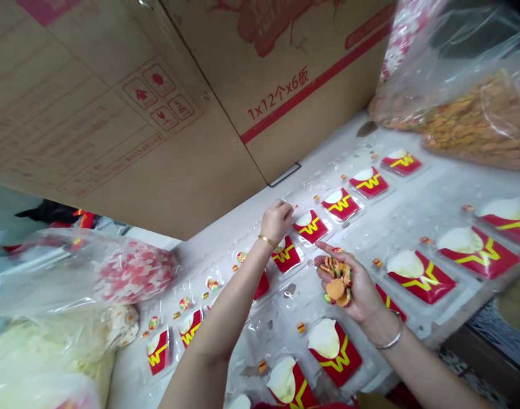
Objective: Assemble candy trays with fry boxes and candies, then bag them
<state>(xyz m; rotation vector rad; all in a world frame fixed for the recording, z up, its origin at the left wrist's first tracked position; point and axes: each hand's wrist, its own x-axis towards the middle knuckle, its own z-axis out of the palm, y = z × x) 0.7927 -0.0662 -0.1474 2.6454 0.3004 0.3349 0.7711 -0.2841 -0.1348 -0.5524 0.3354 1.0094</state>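
My right hand is cupped palm up around a pile of small round pizza-shaped pieces, orange underneath with coloured tops. My left hand, with a gold bangle at its wrist, reaches over the back row with its fingers pinched together. A tiny reddish thing shows at the fingertips; I cannot tell whether they grip it. Just below lies a red packet with a yellow W mark and a white top. Nearer the left side, pizza-shaped pieces and small burger-shaped pieces lie above similar packets.
Two rows of red packets lie on clear plastic sheets across the white table. Large cardboard boxes stand behind. At right is a clear bag of orange pieces; at left are bags of pink-and-white pieces and pale yellow material.
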